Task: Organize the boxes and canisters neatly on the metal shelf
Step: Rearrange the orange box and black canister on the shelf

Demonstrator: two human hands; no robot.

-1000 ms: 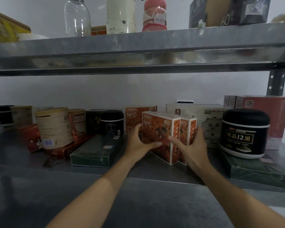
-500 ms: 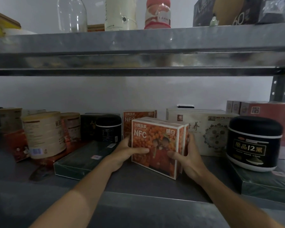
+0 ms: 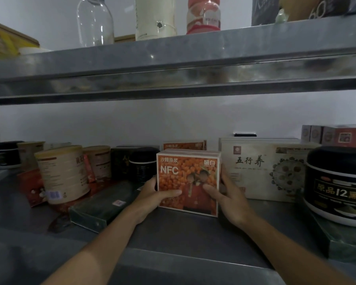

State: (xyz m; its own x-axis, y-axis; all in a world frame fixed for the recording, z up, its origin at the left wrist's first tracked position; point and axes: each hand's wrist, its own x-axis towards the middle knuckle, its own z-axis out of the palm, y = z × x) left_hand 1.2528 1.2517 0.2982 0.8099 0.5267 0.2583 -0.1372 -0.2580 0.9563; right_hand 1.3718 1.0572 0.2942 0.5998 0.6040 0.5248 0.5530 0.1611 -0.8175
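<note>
An orange NFC box stands upright in the middle of the metal shelf, its printed front facing me, with a second like box close behind it. My left hand grips its left side, thumb across the front. My right hand grips its right side, thumb on the front too. A third orange box stands further back by the wall. A black canister sits at the right on a dark green flat box. Beige canisters stand at the left.
A cream box with black characters stands just right of the held box. A small black jar and a green flat box lie to its left. The upper shelf carries bottles and boxes overhead.
The orange boxes have turned from angled to squarely facing me and now stand one behind the other. Both hands stayed on their sides; my view moved closer.
</note>
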